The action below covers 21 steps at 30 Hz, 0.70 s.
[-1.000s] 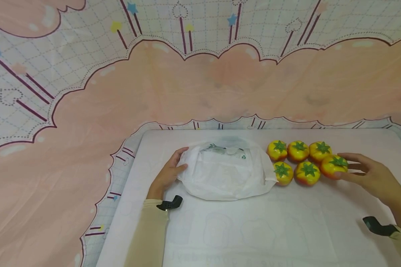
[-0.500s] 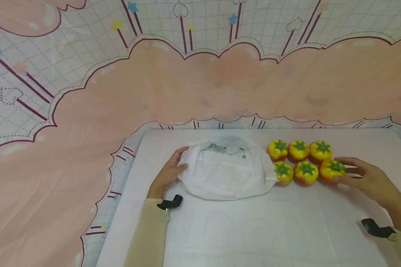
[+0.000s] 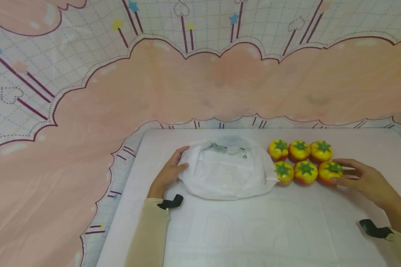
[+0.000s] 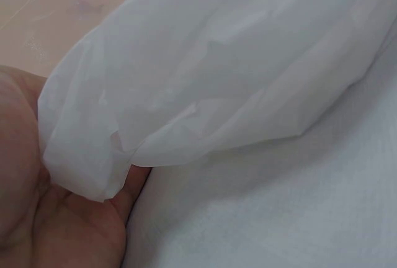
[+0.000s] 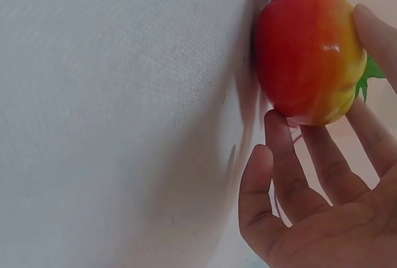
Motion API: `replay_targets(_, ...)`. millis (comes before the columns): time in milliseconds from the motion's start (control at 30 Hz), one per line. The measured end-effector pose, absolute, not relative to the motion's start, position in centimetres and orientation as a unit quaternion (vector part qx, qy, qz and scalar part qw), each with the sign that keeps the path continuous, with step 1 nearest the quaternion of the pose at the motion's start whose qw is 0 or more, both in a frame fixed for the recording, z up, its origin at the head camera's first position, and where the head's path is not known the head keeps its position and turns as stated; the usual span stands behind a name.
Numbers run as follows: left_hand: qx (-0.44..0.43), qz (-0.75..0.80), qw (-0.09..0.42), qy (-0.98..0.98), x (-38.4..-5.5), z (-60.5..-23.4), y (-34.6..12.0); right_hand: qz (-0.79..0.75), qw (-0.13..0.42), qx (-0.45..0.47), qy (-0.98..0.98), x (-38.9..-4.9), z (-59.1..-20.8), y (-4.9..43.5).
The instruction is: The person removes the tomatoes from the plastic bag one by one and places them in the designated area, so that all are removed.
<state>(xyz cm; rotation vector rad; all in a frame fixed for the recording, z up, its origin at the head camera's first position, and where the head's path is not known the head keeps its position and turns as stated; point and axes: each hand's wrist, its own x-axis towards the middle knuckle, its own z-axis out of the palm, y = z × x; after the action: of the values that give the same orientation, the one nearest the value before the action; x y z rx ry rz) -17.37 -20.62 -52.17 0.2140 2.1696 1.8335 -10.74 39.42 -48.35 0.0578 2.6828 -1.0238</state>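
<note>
My left hand (image 3: 170, 172) holds the left end of a white plastic bag (image 3: 225, 174) with green print, which lies on the table. In the left wrist view the crumpled bag edge (image 4: 87, 156) sits between thumb and fingers. My right hand (image 3: 365, 180) grips a yellow-red tomato (image 3: 329, 171) with a green star-shaped leaf top, at the right end of the front row. The right wrist view shows this tomato (image 5: 310, 57) resting low at the table, thumb on its leafy side and fingertips against its lower edge.
Several like tomatoes (image 3: 305, 172) stand in two rows right of the bag. The front-left tomato (image 3: 284, 172) is partly covered by the bag's edge. A patterned cloth (image 3: 220, 85) hangs behind the white table (image 3: 254, 230).
My right hand has brought its tomato down and slightly left, into line with the front row. The middle front tomato has shifted slightly left. My left hand and the bag stay put.
</note>
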Motion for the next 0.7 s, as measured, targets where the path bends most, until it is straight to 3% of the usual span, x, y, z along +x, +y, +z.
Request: replay_targets(700,0.081,0.642,0.144,0.749,-17.45,-52.25,-20.59,-0.362,0.120,0.014,0.924,-10.53,-49.02,39.59)
